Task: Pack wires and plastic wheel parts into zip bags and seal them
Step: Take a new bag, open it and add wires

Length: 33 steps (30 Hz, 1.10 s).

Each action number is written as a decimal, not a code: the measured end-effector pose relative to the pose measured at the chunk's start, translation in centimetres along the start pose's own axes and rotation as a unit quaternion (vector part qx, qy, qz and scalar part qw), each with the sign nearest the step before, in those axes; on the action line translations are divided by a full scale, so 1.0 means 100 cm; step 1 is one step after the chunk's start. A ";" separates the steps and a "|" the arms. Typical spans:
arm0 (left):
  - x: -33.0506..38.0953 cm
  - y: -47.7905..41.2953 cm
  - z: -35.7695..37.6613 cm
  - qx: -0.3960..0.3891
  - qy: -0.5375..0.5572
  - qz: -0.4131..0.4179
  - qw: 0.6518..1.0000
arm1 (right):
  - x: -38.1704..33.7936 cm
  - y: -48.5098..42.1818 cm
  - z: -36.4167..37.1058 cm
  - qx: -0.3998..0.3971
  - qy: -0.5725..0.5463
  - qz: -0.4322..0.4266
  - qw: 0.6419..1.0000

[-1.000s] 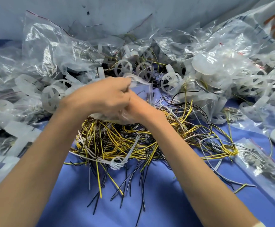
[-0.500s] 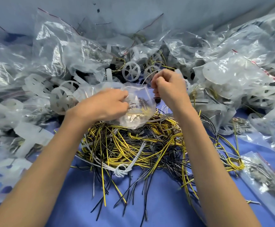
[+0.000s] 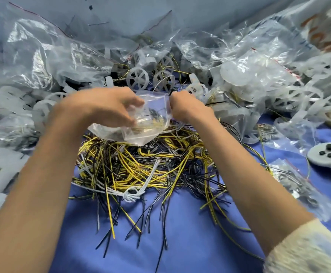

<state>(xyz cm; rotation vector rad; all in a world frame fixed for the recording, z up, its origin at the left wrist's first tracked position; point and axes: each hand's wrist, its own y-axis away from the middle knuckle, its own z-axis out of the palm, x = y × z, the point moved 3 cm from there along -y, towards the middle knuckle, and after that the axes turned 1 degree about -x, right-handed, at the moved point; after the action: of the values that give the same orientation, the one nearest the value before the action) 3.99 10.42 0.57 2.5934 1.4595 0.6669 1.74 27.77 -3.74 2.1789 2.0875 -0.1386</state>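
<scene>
Both forearms come in over the near edge of the worktop (image 3: 180, 253), which is covered in blue; the right one carries a cream sleeve (image 3: 306, 249) at the near right corner. Beyond the bare blue strip, a loose heap of wires (image 3: 141, 166) in yellow, black and some white lies in the middle of the worktop, with many single ends spread toward the near edge; a knotted white cord (image 3: 130, 196) rests on the near side of this heap. Toward the right edge a small packed bag (image 3: 298, 186) lies flat; just beyond it is a grey disc (image 3: 324, 156) with three black pieces on top. Above the far side of the heap the two hands hold one clear zip bag (image 3: 147, 133) between them; the left hand (image 3: 101, 107) grips its left side, fingers and thumb curled round the plastic; the right hand (image 3: 188, 109) pinches its upper right edge with curled fingers. The bag hangs over the wires; whether its bottom touches them I cannot tell; dark and yellowish shapes show through it, too blurred to say if they are inside. Behind the hands stand white spoked wheel parts (image 3: 139, 77), and more lie toward the far right corner; crumpled clear bags (image 3: 42, 56) are heaped along the far edge, against a pale wall (image 3: 200, 12).
</scene>
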 end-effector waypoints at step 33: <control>0.012 0.020 -0.014 0.091 0.007 0.098 0.991 | -0.032 0.047 -0.033 -0.076 -0.196 -0.206 0.956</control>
<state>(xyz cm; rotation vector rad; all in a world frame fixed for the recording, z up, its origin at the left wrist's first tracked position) 5.56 10.19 2.79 2.9056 1.3394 0.5977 6.28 24.87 0.08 1.4575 2.1888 -0.3975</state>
